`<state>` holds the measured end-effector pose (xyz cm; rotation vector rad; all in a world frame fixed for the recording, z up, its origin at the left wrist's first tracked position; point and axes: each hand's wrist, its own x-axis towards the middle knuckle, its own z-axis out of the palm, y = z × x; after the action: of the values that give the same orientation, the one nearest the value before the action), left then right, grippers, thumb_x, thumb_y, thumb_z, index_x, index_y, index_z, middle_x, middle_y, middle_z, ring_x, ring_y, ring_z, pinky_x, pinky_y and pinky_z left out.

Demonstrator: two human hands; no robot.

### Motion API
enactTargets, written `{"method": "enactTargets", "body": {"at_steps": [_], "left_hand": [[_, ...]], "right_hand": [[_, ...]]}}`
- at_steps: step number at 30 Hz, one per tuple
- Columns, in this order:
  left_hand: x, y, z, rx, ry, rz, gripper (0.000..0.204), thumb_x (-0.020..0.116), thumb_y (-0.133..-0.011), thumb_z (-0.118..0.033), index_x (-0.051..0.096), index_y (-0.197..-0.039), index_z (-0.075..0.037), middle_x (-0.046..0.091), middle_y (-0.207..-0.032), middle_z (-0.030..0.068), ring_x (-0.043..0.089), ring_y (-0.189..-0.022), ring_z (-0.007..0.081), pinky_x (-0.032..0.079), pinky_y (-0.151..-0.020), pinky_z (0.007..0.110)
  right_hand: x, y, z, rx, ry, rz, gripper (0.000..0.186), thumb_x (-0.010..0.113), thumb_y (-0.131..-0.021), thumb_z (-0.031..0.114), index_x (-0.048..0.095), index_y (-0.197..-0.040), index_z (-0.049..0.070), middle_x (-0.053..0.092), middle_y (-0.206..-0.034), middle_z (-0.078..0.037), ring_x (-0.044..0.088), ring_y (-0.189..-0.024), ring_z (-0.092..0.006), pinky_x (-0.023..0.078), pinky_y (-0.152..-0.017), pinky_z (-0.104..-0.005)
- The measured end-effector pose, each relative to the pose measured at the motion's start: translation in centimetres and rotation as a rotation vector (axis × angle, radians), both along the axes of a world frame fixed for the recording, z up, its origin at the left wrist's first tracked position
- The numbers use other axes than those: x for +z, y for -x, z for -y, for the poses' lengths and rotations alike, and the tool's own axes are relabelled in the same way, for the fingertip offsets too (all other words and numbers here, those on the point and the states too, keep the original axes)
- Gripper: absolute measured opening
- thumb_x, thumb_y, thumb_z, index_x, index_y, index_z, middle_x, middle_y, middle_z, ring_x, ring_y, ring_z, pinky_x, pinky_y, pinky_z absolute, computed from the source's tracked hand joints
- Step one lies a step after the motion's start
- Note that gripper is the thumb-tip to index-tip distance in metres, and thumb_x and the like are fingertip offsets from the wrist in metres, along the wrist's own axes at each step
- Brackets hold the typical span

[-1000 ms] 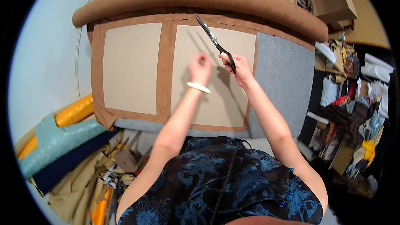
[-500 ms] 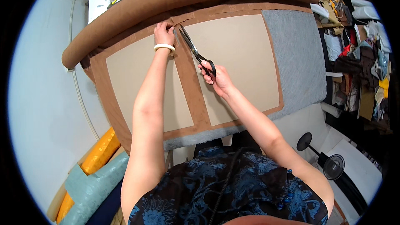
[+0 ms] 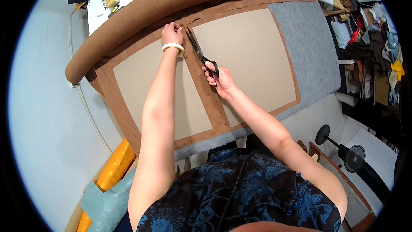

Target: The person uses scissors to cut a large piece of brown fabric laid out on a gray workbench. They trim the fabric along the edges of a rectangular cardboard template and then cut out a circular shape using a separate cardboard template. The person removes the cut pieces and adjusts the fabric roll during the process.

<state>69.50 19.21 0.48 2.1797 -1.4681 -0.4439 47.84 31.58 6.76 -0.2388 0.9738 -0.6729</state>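
Black-handled scissors [image 3: 201, 56], blades on brown fabric [image 3: 214, 107]

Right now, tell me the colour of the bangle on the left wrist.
White bangle, clearest in the head view.

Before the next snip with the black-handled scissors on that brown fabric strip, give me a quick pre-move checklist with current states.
1. Right hand grips the black-handled scissors with fingers through the loops: ok.
2. Blades point up along the brown fabric strip between the two beige panels, tips near its top end: ok.
3. Left hand pinches the fabric beside the blade tips: ok.
4. Left fingers stand apart from the blades: cannot tell, they are very close.
5. Blades open or shut: cannot tell at this size.
6. White bangle sits on the wrist, beside the blades but apart from them: ok.
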Motion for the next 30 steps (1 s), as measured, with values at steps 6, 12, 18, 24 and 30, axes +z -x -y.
{"method": "enactTargets", "body": {"at_steps": [6, 12, 18, 24, 30], "left_hand": [[-2.0, -1.2, 0.2, 0.032, 0.096, 0.073, 0.016, 0.066, -0.087, -0.020, 0.061, -0.086, -0.005, 0.062, -0.091, 0.0123, 0.060, -0.084, 0.0298, 0.049, -0.077, 0.041], [-1.0, -1.2, 0.7, 0.068, -0.006, -0.058, 0.018, 0.066, -0.088, -0.021, 0.063, -0.087, -0.003, 0.064, -0.089, 0.0138, 0.061, -0.083, 0.0297, 0.049, -0.078, 0.040], [-1.4, -1.7, 0.7, 0.063, 0.031, -0.060, 0.019, 0.067, -0.087, -0.022, 0.063, -0.087, -0.003, 0.066, -0.086, 0.0134, 0.062, -0.082, 0.0298, 0.049, -0.077, 0.039], [-1.9, -1.8, 0.8, 0.067, 0.033, -0.063, 0.019, 0.068, -0.087, -0.022, 0.064, -0.087, -0.003, 0.066, -0.086, 0.0132, 0.062, -0.081, 0.0291, 0.049, -0.077, 0.039], [-2.3, -2.1, 0.9, 0.070, 0.040, -0.083, 0.020, 0.068, -0.087, -0.022, 0.063, -0.088, -0.003, 0.066, -0.084, 0.0131, 0.062, -0.078, 0.0269, 0.050, -0.075, 0.038]], "right_hand": [[0.2, -0.6, 0.0, 0.022, 0.050, -0.038, 0.033, 0.072, -0.086, 0.033, 0.064, -0.085, 0.001, 0.054, -0.068, 0.001, 0.045, -0.053, -0.0039, 0.031, -0.045, -0.0197], [0.0, -0.9, 0.4, 0.021, 0.099, -0.050, 0.031, 0.071, -0.088, 0.032, 0.064, -0.086, 0.002, 0.054, -0.069, 0.002, 0.044, -0.053, -0.0037, 0.031, -0.047, -0.0193], [-0.2, -1.6, 0.6, 0.022, 0.117, -0.050, 0.030, 0.073, -0.086, 0.034, 0.064, -0.079, 0.006, 0.053, -0.066, 0.003, 0.043, -0.052, -0.0031, 0.030, -0.047, -0.0194], [-0.1, -1.9, 0.5, 0.022, 0.106, -0.050, 0.029, 0.073, -0.087, 0.033, 0.064, -0.076, 0.007, 0.053, -0.065, 0.003, 0.043, -0.052, -0.0031, 0.030, -0.046, -0.0192], [0.1, -2.1, 0.1, 0.028, 0.093, -0.057, 0.029, 0.073, -0.086, 0.033, 0.064, -0.075, 0.008, 0.053, -0.066, 0.003, 0.043, -0.052, -0.0032, 0.030, -0.046, -0.0193]]}}
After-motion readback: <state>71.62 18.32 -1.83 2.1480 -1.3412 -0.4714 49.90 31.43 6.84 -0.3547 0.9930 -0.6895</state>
